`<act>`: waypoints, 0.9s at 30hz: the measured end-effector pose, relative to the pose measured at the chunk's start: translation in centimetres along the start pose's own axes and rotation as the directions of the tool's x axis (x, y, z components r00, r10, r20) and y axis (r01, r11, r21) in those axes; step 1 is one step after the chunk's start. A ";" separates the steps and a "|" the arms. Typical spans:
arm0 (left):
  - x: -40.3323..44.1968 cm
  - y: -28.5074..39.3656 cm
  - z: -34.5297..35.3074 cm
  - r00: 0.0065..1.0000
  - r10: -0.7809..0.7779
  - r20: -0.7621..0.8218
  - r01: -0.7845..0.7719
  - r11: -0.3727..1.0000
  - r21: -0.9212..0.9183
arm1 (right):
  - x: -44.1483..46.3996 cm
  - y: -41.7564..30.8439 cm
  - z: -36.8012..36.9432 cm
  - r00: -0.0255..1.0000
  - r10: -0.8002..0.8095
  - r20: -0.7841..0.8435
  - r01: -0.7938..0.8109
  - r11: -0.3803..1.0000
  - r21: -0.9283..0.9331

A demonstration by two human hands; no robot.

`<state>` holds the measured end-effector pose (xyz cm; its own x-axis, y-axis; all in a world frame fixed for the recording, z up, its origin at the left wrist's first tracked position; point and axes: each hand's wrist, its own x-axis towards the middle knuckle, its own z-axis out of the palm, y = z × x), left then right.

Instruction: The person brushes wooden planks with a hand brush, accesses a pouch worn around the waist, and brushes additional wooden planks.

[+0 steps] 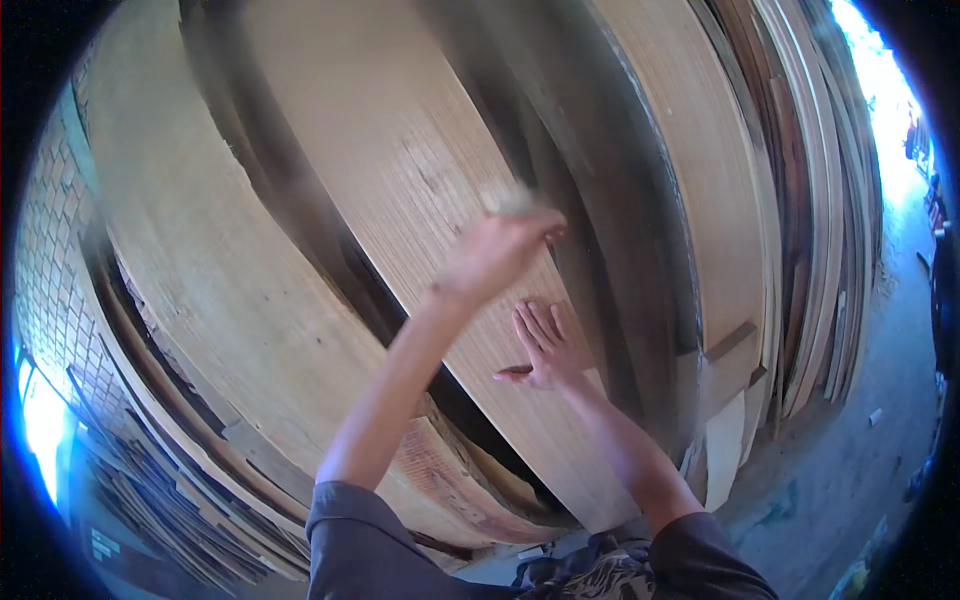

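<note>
Far left of the middle board (360, 150), a brick-patterned wall (50, 220) is seen, with thin strips (150, 500) piled nearer the person's side. Just left of the middle board, a wide left slab (200, 220) with a rough, wavy edge is seen, set off from it by a dark gap. The middle board itself, pale and straight-grained, is stretched lengthwise away from the person, between that gap and a dark band on its right; both hands are placed at it. The left hand (497, 252) is held over the board's right half; its fingers look curled in, maybe about a pale blurred thing at their tips, but what is gripped, and whether the wood is touched, cannot be told. Nearer the board's close end, the right hand (545, 358) is laid flat, palm down, fingers fanned and thumb out, nothing seen gripped. Right of the board, past the dark band, a right slab (715, 200) is seen, then stacked planks (820, 200) and the floor (850, 460). Risks, as judged: a splinter could be picked up by the bare right palm if it is slid across the grain; the left fingers could be scraped on the board's right edge if they are carried past it; the board could be shifted if it is pressed unevenly, its support not being shown.
</note>
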<state>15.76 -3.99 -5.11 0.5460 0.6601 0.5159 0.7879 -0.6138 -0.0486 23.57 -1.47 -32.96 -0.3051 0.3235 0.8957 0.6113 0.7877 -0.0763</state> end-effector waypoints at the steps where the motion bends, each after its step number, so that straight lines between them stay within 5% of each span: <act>1: -0.4 1.7 0.8 0.982 -0.146 0.119 0.158 0.982 -0.103 | -0.2 -0.1 0.1 1.000 0.017 0.018 -0.017 1.000 0.025; 4: -1.1 0.1 2.5 0.962 -0.151 0.229 0.200 0.958 -0.206 | -0.4 0.0 0.3 1.000 0.010 0.001 -0.010 1.000 0.027; 6: 0.8 -1.3 -1.9 0.946 -0.273 0.177 0.299 0.943 -0.146 | -0.2 0.1 0.4 1.000 0.009 -0.010 -0.009 1.000 0.026; 8: 2.2 -2.6 -6.9 0.895 -0.443 -0.052 0.433 0.891 -0.132 | -0.2 -0.1 0.4 1.000 0.012 -0.005 -0.012 1.000 0.027; 11: 2.3 -6.0 -12.3 0.868 0.045 -0.495 0.097 0.961 0.258 | 0.0 0.1 0.1 1.000 0.006 0.010 -0.006 1.000 0.016; 13: 1.2 -8.4 -13.7 0.858 0.068 -0.509 0.135 0.926 0.352 | 0.0 0.0 0.1 1.000 0.002 -0.001 -0.002 1.000 0.007; 15: -1.0 -6.6 -12.0 0.879 -0.176 -0.444 0.297 0.929 0.220 | 0.0 0.0 0.0 1.000 -0.004 0.001 0.004 1.000 -0.002; 17: -4.2 -3.6 -7.7 0.939 -0.243 -0.244 0.260 0.965 0.043 | 0.2 0.1 -0.1 1.000 -0.008 -0.010 0.008 1.000 -0.006; 19: -6.4 -2.0 -3.5 0.951 -0.280 0.129 0.304 0.921 -0.244 | 0.1 -0.1 -0.1 1.000 -0.006 -0.022 0.006 1.000 -0.001; 22: -6.5 -5.4 -2.7 0.947 -0.298 0.122 0.321 0.898 -0.301 | -0.1 -0.1 0.1 1.000 0.017 0.004 -0.017 0.999 0.039; 24: -3.8 -4.9 -8.2 0.885 -0.466 -0.013 0.448 0.858 -0.251 | 0.1 -0.2 -0.1 1.000 -0.007 -0.030 0.007 1.000 0.003; 27: -1.4 -7.2 -13.3 0.863 -0.067 -0.502 0.180 0.967 0.180 | 0.3 0.0 -0.1 0.999 -0.019 -0.038 0.019 1.000 -0.007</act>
<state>5.59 -6.27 5.89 0.2751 0.3935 0.8772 0.9116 -0.3965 -0.1081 23.54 -1.40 -32.69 -0.2887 0.2881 0.9130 0.6103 0.7901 -0.0564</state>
